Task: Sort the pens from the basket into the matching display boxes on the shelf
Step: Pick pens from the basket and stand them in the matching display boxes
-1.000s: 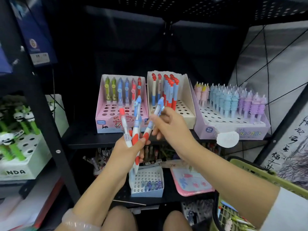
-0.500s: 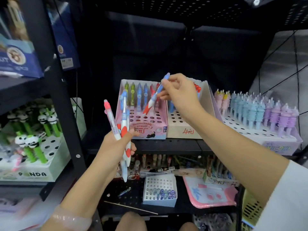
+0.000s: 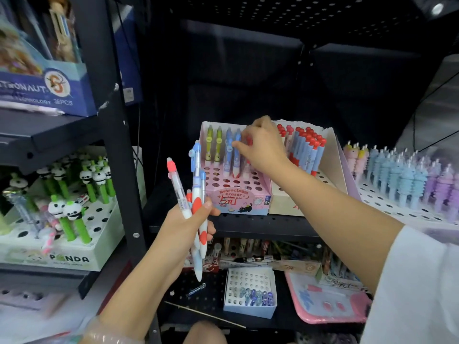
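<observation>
Several pens (image 3: 196,194) stand fanned in the left hand (image 3: 183,227), fingers wrapped round their barrels, in front of the pink display box (image 3: 238,197) on the black shelf (image 3: 233,225). Right hand (image 3: 263,147) is over that box's back row, fingers pinched on a pen (image 3: 237,155) there. Cream box (image 3: 330,155) sits just right; panda pens (image 3: 74,194) well left.

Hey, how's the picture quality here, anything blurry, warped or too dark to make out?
Head view: the pink box and left hand look sharp; the bottom-left corner is smeared; the shelf's back is nearly black; a lamp glares top right; the shelf post bows from the wide lens.
</observation>
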`<state>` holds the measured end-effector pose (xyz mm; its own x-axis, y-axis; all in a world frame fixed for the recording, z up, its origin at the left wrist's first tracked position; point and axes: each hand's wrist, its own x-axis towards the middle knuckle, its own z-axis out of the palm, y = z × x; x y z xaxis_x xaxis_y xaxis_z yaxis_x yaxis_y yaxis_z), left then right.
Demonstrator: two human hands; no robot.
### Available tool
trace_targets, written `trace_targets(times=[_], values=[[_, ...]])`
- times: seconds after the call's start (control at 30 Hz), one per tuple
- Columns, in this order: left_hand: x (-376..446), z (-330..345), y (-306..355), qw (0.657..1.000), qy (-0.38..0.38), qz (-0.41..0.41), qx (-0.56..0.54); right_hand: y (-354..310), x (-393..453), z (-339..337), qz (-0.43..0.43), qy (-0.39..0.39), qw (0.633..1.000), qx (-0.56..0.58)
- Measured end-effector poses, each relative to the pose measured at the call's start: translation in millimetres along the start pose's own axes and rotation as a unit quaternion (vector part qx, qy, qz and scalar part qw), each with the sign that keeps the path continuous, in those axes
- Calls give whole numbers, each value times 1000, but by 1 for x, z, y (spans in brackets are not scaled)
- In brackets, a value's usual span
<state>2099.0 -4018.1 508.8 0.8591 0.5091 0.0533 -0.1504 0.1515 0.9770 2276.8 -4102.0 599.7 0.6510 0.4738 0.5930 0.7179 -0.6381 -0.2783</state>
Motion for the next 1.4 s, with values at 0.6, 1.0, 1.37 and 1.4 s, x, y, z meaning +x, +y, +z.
trace_targets(times=[0.6,1.0,1.37,1.4], values=[[-8,11,-1,998,-3,34,57,-56,-46,-19,73,-121,938,317],[-9,-1,-1,999,4,27,21,-18,-19,-20,35,33,976,215],[-11,-1,-2,999,17,51,3,-23,-27,2,37,-53,990,124],[-11,-1,-2,998,22,50,-3,-24,-27,4,40,-58,991,116]])
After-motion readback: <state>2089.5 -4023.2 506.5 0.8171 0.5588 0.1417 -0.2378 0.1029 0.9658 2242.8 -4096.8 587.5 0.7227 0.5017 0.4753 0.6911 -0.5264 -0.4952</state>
